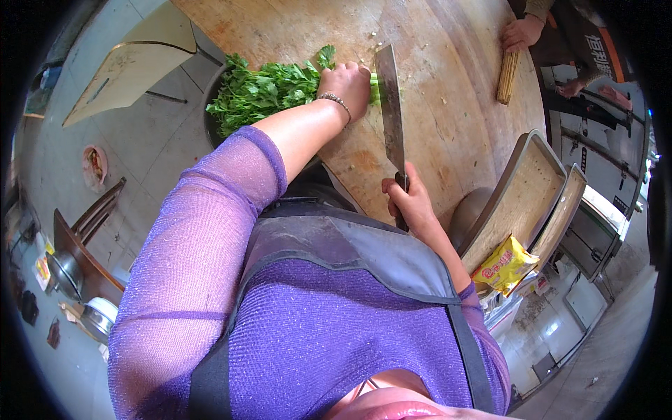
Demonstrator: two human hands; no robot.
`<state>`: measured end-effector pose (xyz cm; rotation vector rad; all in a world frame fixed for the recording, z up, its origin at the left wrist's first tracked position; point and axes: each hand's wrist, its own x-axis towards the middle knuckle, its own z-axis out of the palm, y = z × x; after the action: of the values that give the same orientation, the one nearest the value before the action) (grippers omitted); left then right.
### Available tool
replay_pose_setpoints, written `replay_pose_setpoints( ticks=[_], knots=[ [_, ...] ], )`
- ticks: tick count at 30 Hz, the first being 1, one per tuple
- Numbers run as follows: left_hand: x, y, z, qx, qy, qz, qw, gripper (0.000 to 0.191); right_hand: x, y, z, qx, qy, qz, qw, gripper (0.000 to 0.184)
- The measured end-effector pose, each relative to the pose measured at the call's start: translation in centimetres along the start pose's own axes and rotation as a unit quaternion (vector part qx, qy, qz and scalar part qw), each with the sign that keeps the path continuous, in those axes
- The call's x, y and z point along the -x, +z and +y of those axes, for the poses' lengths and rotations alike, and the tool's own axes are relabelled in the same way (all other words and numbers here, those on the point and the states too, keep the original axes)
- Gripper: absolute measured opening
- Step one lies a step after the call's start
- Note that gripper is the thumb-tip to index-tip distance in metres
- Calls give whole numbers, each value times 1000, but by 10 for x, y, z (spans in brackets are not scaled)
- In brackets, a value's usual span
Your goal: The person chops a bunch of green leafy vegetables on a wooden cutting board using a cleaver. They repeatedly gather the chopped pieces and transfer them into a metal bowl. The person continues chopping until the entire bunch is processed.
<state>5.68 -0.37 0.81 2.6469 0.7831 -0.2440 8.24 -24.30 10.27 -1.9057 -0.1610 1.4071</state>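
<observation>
My left hand [346,89], with a beaded bracelet at its wrist, is closed over a bunch of leafy celery [273,86]. The leaves spread left past the table edge, over a dark round basin [211,100]. Pale green stalks [375,88] stick out to the right of my fingers, beside the blade of a cleaver [391,105]. My right hand [412,202] grips the cleaver's dark handle near the table's front edge. Small pale bits lie scattered on the wooden tabletop [451,126] beyond the blade.
At the upper right another person's hand [522,34] rests on a ridged wooden piece [507,79]. Metal trays [525,184] lean at the table's right side, with a yellow packet [505,265] against them. A pale folding chair or panel [136,68] and a wooden stool [84,252] stand left.
</observation>
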Motion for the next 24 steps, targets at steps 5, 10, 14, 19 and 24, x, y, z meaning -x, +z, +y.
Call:
replay_pose_setpoints(
  ticks=[5,10,14,19,24],
  knots=[
    [-2,1,2,-13,-1,-6,1000,28,-37,2,-13,0,30,-17,999,59],
    [-2,-4,5,-43,-17,-54,997,36,-92,16,-11,-20,-59,2,998,39],
    [-1,-7,2,-19,-1,-33,999,35,-75,12,-2,13,-60,31,998,39],
    [0,-2,0,-2,0,-2,1000,34,-20,3,0,19,-83,24,996,44],
    [-2,6,-1,-25,6,9,1000,28,-3,3,1,-4,-29,3,1000,56]
  ],
)
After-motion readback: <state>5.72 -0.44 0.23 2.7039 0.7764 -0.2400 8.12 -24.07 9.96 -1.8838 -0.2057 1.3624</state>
